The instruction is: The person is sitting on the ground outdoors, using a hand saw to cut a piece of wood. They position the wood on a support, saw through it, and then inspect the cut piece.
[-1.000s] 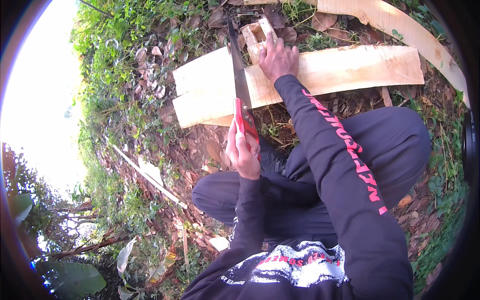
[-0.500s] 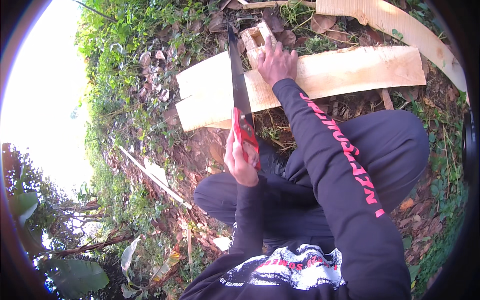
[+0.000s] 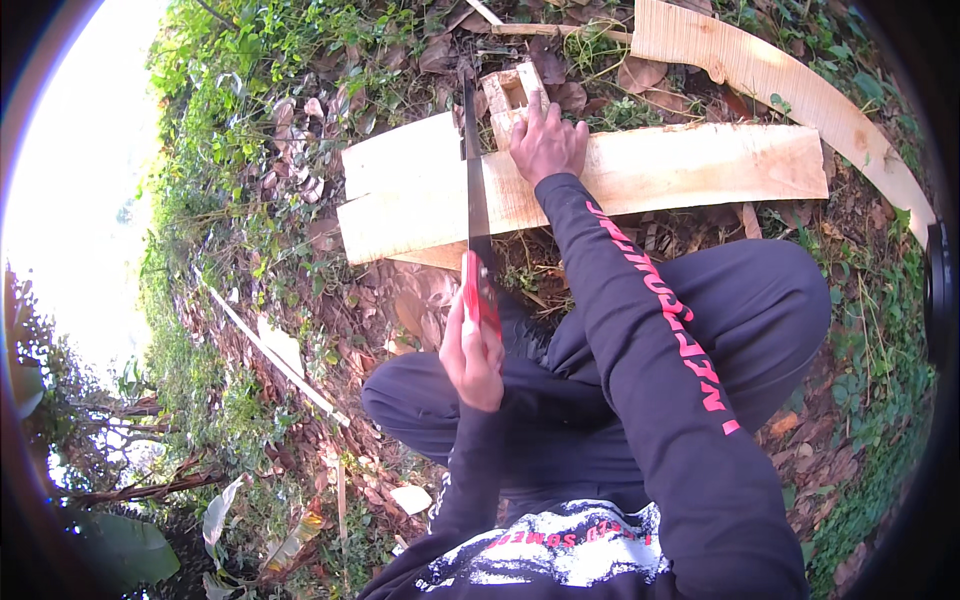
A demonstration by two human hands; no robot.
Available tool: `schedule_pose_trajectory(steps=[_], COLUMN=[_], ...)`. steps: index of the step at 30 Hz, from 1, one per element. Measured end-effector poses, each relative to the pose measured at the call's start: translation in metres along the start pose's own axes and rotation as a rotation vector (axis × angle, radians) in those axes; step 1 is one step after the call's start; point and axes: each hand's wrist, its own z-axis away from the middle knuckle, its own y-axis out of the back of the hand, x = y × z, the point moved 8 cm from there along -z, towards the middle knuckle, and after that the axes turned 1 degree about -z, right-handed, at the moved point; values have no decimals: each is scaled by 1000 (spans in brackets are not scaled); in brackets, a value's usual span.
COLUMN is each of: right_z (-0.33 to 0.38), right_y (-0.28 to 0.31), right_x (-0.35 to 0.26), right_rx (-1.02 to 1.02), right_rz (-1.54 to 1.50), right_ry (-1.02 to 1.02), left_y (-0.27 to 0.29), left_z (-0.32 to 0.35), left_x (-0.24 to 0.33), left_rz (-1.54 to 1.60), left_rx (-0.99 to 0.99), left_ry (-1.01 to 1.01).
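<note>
My left hand (image 3: pixel 472 362) is closed around the red handle of a handsaw (image 3: pixel 476 200). Its long dark blade points away from me and crosses a pale wooden board (image 3: pixel 660 172) near the board's left end. Fingers extended, my right hand (image 3: pixel 550 143) rests on the far edge of the board, just right of the blade. Its index finger and thumb touch a small hollow wooden block (image 3: pixel 506 95) behind the board. How far the blade has cut into the wood cannot be made out.
A curved pale plank (image 3: pixel 770 80) lies at the far right. A thin wooden strip (image 3: pixel 275 350) is on the ground to the left. Dry leaves and green plants (image 3: pixel 230 160) surround the work. My bent knees (image 3: pixel 750 300) are close to the board's near side.
My left hand has drawn the saw back toward me, with the blade still across the board. My right hand stays on the board and block. The view has shifted slightly.
</note>
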Motion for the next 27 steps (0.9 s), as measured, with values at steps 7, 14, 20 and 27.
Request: schedule_pose_trajectory(steps=[7,14,20,27], right_z=[4,0,4,0], right_y=[3,1,-1,3], right_x=[-11,0,-8,-1], right_rx=[-1,9,106,67], right_rz=[16,14,2,-1], right_ry=[5,-10,-3,-13], left_y=[16,2,33,16], left_z=[42,10,42,32], left_x=[18,17,32,21], left_rz=[12,-1,75,85], left_rx=[3,-13,0,28], left_ry=[30,47,65,85])
